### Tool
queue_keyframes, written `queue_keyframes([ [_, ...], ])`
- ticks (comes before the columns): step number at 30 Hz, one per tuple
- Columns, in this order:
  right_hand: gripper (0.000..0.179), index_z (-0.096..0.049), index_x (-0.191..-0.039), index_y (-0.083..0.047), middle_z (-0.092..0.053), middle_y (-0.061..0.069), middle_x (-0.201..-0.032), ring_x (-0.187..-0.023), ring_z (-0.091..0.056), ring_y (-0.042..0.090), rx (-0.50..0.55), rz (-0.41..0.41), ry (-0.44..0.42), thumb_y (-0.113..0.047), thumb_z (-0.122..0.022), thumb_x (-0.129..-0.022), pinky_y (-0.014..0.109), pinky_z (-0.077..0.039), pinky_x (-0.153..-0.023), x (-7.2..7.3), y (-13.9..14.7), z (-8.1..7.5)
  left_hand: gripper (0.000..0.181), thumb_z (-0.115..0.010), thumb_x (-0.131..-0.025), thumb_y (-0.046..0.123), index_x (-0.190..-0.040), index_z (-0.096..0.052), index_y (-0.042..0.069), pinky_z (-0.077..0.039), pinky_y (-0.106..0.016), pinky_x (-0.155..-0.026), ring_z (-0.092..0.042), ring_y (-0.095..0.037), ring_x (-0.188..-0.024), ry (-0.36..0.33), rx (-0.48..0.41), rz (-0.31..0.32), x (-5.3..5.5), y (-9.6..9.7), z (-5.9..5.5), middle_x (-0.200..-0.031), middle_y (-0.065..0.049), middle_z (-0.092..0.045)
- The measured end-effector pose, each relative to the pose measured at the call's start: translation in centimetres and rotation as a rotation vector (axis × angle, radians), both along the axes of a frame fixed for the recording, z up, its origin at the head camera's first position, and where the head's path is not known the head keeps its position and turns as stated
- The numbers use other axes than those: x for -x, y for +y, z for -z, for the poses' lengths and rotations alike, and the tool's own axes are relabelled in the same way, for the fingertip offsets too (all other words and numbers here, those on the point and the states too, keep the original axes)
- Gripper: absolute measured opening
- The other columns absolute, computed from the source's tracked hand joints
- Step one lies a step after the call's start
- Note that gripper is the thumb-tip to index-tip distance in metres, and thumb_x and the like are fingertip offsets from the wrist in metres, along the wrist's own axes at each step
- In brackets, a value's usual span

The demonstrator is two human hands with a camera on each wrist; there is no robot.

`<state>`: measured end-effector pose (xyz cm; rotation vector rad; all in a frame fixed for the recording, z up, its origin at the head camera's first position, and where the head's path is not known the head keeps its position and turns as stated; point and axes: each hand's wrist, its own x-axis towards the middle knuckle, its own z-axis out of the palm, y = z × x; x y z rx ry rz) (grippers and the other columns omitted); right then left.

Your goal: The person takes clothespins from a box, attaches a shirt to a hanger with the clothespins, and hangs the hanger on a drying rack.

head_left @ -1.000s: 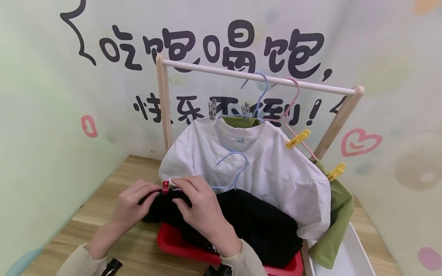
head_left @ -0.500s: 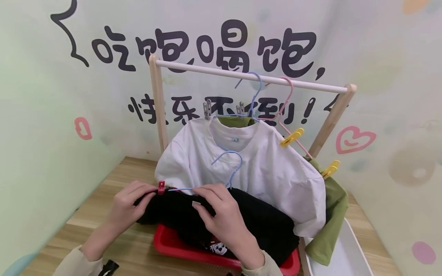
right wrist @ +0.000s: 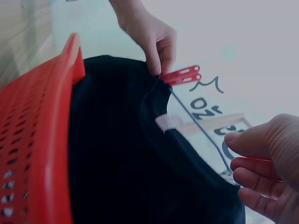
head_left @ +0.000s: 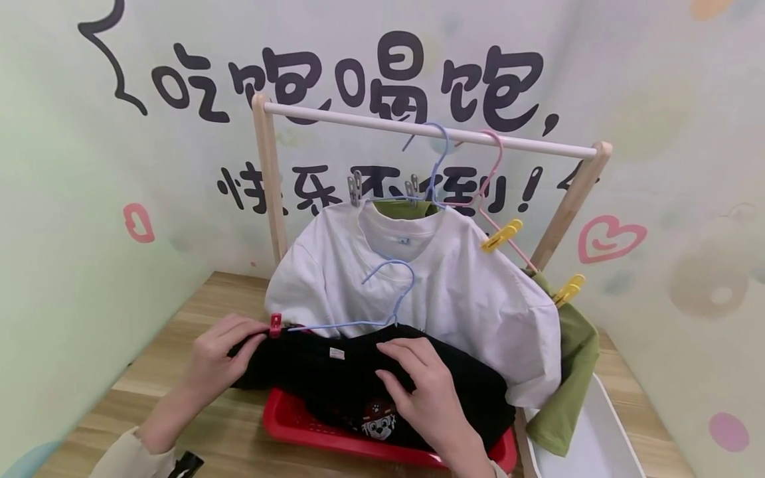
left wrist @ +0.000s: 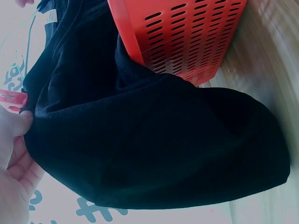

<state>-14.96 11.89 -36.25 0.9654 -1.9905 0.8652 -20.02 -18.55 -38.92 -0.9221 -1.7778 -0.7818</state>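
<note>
My left hand [head_left: 224, 355] pinches the shoulder of a black T-shirt [head_left: 287, 365] between thumb and fingers, right beside a red clothespin [head_left: 275, 325]. That clothespin clips the shirt to a blue hanger [head_left: 340, 325], whose hook stands up free of the rail. A white label [head_left: 337, 354] shows inside the neckline, and a cartoon dog print on the front. Over the neckline my right hand [head_left: 427, 392] is held with thumb and fingers apart and nothing between them; in the right wrist view, its fingers [right wrist: 257, 172] are near the hanger and collar.
Under the black shirt stands a red basket [head_left: 335, 438]. Behind, a rack [head_left: 346, 116] carries a white T-shirt [head_left: 466, 285] with grey clothespins [head_left: 355, 189] and a green garment [head_left: 564, 398] with yellow clothespins [head_left: 502, 236]. A white tray [head_left: 603, 431] sits at right.
My right hand has moved right along the collar, away from the red clothespin, uncovering the label, hanger bar and dog print. My left hand keeps its pinch on the shoulder.
</note>
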Motion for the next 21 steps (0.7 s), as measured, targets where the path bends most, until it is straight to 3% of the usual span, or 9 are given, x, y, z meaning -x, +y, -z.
queue_keyframes([
  [7, 0.027, -0.067, -0.104, -0.004, -0.063, 0.003, -0.100, -0.091, -0.057, 0.019, 0.008, 0.067, -0.010, -0.027, -0.056, -0.094, 0.018, -0.043, -0.086, -0.9, 2.6, 1.1, 0.036, -0.054, -0.096, 0.027, -0.078, -0.069, 0.000, -0.045, -0.011, -0.074, -0.058, -0.016, -0.069, -0.001, 0.003, -0.008, -0.2, -0.1, 0.0, -0.076, -0.005, -0.064],
  [15, 0.037, -0.069, -0.098, -0.003, -0.064, 0.001, -0.095, -0.087, -0.056, 0.015, -0.017, 0.211, 0.001, -0.036, -0.052, -0.096, 0.012, -0.040, -0.085, -2.7, 8.0, 3.0, 0.037, -0.054, -0.096, 0.028, -0.077, -0.069, 0.000, -0.045, -0.011, -0.072, -0.057, -0.016, -0.068, 0.002, -0.007, -0.028, -0.3, -0.4, 0.1, -0.074, -0.005, -0.064],
  [21, 0.042, -0.069, -0.093, -0.004, -0.062, 0.001, -0.088, -0.080, -0.051, 0.007, -0.030, 0.322, -0.011, -0.042, -0.051, -0.094, 0.010, -0.039, -0.072, -3.8, 12.3, 5.1, 0.038, -0.053, -0.096, 0.029, -0.077, -0.069, 0.000, -0.044, -0.011, -0.072, -0.057, -0.015, -0.068, 0.003, -0.010, -0.042, -0.4, -0.5, 0.1, -0.074, -0.005, -0.064],
])
